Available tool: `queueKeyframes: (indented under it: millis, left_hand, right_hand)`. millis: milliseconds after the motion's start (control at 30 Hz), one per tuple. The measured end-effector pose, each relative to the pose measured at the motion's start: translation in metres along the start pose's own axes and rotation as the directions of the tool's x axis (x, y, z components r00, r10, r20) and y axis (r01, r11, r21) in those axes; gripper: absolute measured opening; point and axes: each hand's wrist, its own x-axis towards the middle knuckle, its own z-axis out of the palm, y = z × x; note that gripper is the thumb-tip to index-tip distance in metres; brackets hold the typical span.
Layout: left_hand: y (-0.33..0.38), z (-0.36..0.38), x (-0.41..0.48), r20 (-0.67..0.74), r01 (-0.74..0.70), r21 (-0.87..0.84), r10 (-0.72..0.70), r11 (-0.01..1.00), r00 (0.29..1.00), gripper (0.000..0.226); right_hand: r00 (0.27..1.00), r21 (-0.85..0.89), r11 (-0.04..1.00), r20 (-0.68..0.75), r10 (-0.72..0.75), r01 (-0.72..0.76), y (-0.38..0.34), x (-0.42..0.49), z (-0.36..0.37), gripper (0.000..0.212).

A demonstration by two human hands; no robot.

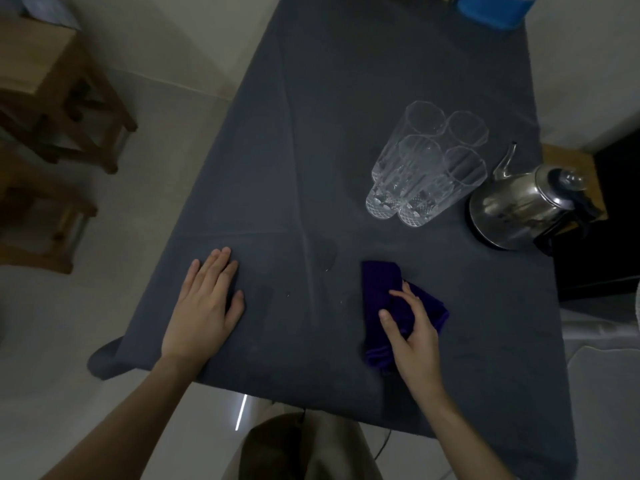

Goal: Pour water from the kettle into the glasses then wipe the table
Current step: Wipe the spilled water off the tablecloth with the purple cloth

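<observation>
Several clear faceted glasses [427, 164] stand clustered on the dark grey tablecloth [311, 133], right of centre. A steel kettle [519, 206] with a black handle stands at the table's right edge, its spout pointing away from me. My right hand [414, 336] grips a crumpled purple cloth [384, 299] lying on the table near the front. My left hand [204, 306] rests flat on the tablecloth at the front left, fingers straight. A few small water drops [325, 270] glint between the two hands.
A blue container [491, 8] sits at the table's far end. Wooden stools [52, 98] stand on the pale tiled floor to the left. A dark cabinet [606, 220] is close beside the kettle on the right. A cable [382, 445] hangs below the table's front edge.
</observation>
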Motion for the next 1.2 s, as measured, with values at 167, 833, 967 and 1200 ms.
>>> queueKeyframes:
  millis: [167, 833, 967, 1200]
  left_hand:
    - [0.001, -0.001, 0.0, 0.0, 0.006, 0.008, -0.006, 1.0, 1.0, 0.051]
    - [-0.002, -0.005, 0.0, -0.026, 0.135, 0.02, -0.134, 0.991, 0.991, 0.05]
    - [-0.003, -0.004, 0.002, -0.028, 0.204, 0.04, -0.203, 0.978, 0.979, 0.052]
    - [-0.004, -0.003, 0.003, -0.017, 0.205, 0.036, -0.204, 0.978, 0.979, 0.052]
  right_hand:
    - [0.999, 0.014, 0.999, 0.034, -0.038, 0.038, -0.006, 0.005, 0.02, 0.031]
    - [0.697, -0.229, 0.753, 0.602, -0.389, 0.617, -0.062, 0.019, 0.103, 0.066]
    - [0.853, -0.558, 0.662, 0.449, -0.266, 0.5, -0.057, 0.011, 0.106, 0.081]
    - [0.7, -0.382, 0.617, 0.575, -0.424, 0.688, -0.044, 0.007, 0.111, 0.063]
